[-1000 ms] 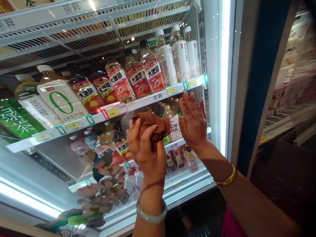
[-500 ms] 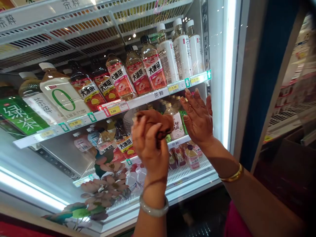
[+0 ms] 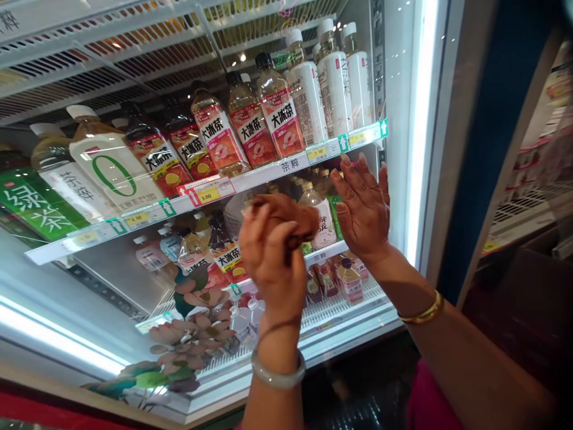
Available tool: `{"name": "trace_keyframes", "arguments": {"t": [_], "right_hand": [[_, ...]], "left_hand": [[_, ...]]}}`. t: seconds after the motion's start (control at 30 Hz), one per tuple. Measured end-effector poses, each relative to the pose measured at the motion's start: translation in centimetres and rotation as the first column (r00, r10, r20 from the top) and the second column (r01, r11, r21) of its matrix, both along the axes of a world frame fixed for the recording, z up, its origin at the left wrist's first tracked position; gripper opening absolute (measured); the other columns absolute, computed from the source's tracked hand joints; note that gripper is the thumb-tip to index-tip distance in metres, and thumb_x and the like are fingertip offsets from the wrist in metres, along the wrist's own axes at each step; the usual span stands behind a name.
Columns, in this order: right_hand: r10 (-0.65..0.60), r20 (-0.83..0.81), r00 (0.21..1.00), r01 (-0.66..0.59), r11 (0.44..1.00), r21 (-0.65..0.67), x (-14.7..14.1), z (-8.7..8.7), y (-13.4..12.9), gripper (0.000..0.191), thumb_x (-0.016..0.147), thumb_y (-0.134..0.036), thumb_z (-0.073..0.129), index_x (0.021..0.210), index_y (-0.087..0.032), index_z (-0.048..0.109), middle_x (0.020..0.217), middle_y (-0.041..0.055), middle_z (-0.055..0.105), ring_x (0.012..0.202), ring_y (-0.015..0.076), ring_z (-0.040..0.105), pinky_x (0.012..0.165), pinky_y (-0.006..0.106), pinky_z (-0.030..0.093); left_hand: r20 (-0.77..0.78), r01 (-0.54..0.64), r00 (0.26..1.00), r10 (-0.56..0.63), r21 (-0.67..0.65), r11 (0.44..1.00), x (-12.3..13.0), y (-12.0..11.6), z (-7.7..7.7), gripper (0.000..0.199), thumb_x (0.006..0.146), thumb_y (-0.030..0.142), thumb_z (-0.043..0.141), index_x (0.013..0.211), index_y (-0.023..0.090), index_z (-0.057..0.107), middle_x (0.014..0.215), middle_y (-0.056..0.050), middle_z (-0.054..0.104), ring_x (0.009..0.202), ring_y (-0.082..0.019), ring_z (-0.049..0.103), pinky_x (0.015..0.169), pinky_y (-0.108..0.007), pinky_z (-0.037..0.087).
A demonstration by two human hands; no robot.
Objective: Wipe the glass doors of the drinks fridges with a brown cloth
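My left hand [image 3: 275, 254], with a pale bangle on its wrist, is closed around a crumpled brown cloth [image 3: 302, 218]. The cloth is bunched against the glass front of a lit drinks cooler, and part of it is hidden by my fingers. To the right, my right hand [image 3: 363, 209], above a gold bangle, lies flat with spread fingers at the glass and holds nothing. Behind the glass, iced tea bottles [image 3: 282, 116] with red and white labels stand on the upper shelf [image 3: 264, 170]. A peach-labelled bottle [image 3: 323, 218] shows between my hands on the shelf below.
White-labelled bottles [image 3: 335, 89] stand at the upper right, a green tea bottle [image 3: 38, 203] at far left. Flower decoration [image 3: 192, 340] shows at the lower left of the glass. A bright light strip [image 3: 421, 131] and the cooler's dark frame [image 3: 487, 131] run along the right.
The view has shifted slightly, so the shelves sit a little differently. My left hand still grips the brown cloth in nearly the same place, and my right hand stays flat at the glass.
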State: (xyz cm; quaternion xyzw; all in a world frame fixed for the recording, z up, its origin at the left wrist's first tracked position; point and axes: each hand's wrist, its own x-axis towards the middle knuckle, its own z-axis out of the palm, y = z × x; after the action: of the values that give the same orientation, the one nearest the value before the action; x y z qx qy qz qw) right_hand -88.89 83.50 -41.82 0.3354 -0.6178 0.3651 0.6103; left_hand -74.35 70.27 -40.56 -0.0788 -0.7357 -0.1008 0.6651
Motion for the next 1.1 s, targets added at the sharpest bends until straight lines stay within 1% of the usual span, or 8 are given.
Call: {"name": "trace_keyframes", "arguments": {"t": [0.17, 0.4, 0.47, 0.6, 0.7, 0.8, 0.93, 1.1], "right_hand": [[0.006, -0.003, 1.0, -0.006, 1.0, -0.013, -0.1, 0.0, 0.0, 0.056, 0.109, -0.036, 0.036, 0.163, -0.043, 0.027, 0.166, -0.0039, 0.044, 0.16, 0.0218, 0.033, 0.137, 0.058, 0.018], [0.005, 0.025, 1.0, -0.006, 1.0, 0.022, 0.0, 0.0, 0.2, 0.057, 0.108, -0.037, 0.033, 0.164, -0.043, 0.024, 0.167, -0.005, 0.042, 0.161, 0.0225, 0.031, 0.137, 0.06, 0.017], [-0.005, 0.021, 1.0, 0.005, 1.0, 0.021, 0.0, 0.0, 0.2, 0.057, 0.108, -0.038, 0.032, 0.164, -0.042, 0.024, 0.167, -0.0047, 0.042, 0.161, 0.022, 0.031, 0.137, 0.06, 0.018], [-0.011, 0.018, 1.0, 0.011, 1.0, 0.009, -0.1, 0.0, 0.2, 0.056, 0.109, -0.038, 0.033, 0.164, -0.042, 0.026, 0.166, -0.005, 0.043, 0.161, 0.0197, 0.031, 0.138, 0.057, 0.018], [0.004, -0.005, 1.0, -0.004, 1.0, -0.005, -0.2, 0.0, 0.2, 0.055, 0.108, -0.035, 0.034, 0.163, -0.042, 0.029, 0.165, -0.0047, 0.046, 0.16, 0.0182, 0.033, 0.138, 0.055, 0.019], [-0.006, -0.009, 1.0, 0.006, 1.0, -0.003, -0.1, 0.0, 0.2, 0.056, 0.108, -0.033, 0.036, 0.163, -0.041, 0.029, 0.164, -0.0035, 0.047, 0.16, 0.0193, 0.033, 0.137, 0.056, 0.021], [-0.019, -0.015, 1.0, 0.019, 1.0, 0.004, 0.0, 0.0, 0.2, 0.057, 0.108, -0.033, 0.035, 0.164, -0.04, 0.027, 0.164, -0.0038, 0.047, 0.16, 0.0201, 0.033, 0.137, 0.058, 0.022], [-0.02, -0.007, 1.0, 0.02, 1.0, -0.005, 0.0, -0.1, 0.1, 0.056, 0.108, -0.033, 0.037, 0.162, -0.039, 0.032, 0.164, -0.0024, 0.047, 0.16, 0.0187, 0.032, 0.138, 0.055, 0.019]], "left_hand": [[0.196, 0.165, 0.972, -0.126, -0.195, 0.967, -1.6, 2.0, -1.2, 0.036, 0.083, -0.001, 0.062, 0.108, 0.023, 0.072, 0.142, -0.008, 0.067, 0.149, -0.027, 0.05, 0.126, -0.05, 0.043], [-0.094, -0.078, 0.992, 0.081, 0.041, 0.996, 0.4, -0.5, 0.1, 0.043, 0.084, 0.002, 0.064, 0.122, 0.023, 0.069, 0.152, -0.01, 0.058, 0.151, -0.028, 0.047, 0.129, -0.054, 0.035], [-0.082, -0.077, 0.993, 0.079, 0.032, 0.997, -0.1, -0.1, -0.4, 0.041, 0.085, 0.004, 0.064, 0.121, 0.023, 0.069, 0.151, -0.01, 0.058, 0.15, -0.029, 0.048, 0.128, -0.054, 0.037], [0.087, 0.07, 0.994, -0.061, -0.106, 0.992, -2.1, 2.6, -2.6, 0.036, 0.083, 0.004, 0.061, 0.111, 0.024, 0.071, 0.14, -0.007, 0.068, 0.146, -0.027, 0.053, 0.125, -0.051, 0.043], [0.092, 0.104, 0.991, -0.092, -0.143, 0.984, -2.8, 3.6, -3.4, 0.037, 0.083, 0.002, 0.059, 0.111, 0.022, 0.071, 0.137, -0.009, 0.069, 0.143, -0.026, 0.055, 0.124, -0.05, 0.044], [0.041, 0.063, 0.997, -0.058, -0.125, 0.99, -1.9, 2.6, -2.4, 0.037, 0.085, 0.003, 0.061, 0.114, 0.023, 0.071, 0.141, -0.01, 0.066, 0.146, -0.028, 0.053, 0.125, -0.053, 0.042], [-0.094, -0.102, 0.99, 0.104, 0.02, 0.995, -0.4, 0.5, -0.2, 0.046, 0.086, 0.005, 0.063, 0.127, 0.024, 0.068, 0.153, -0.011, 0.056, 0.153, -0.031, 0.044, 0.13, -0.058, 0.031], [0.041, -0.099, 0.994, 0.104, -0.11, 0.989, -1.4, 1.3, -1.5, 0.053, 0.086, 0.007, 0.065, 0.136, 0.026, 0.063, 0.161, -0.011, 0.047, 0.159, -0.032, 0.033, 0.131, -0.057, 0.028]]}}
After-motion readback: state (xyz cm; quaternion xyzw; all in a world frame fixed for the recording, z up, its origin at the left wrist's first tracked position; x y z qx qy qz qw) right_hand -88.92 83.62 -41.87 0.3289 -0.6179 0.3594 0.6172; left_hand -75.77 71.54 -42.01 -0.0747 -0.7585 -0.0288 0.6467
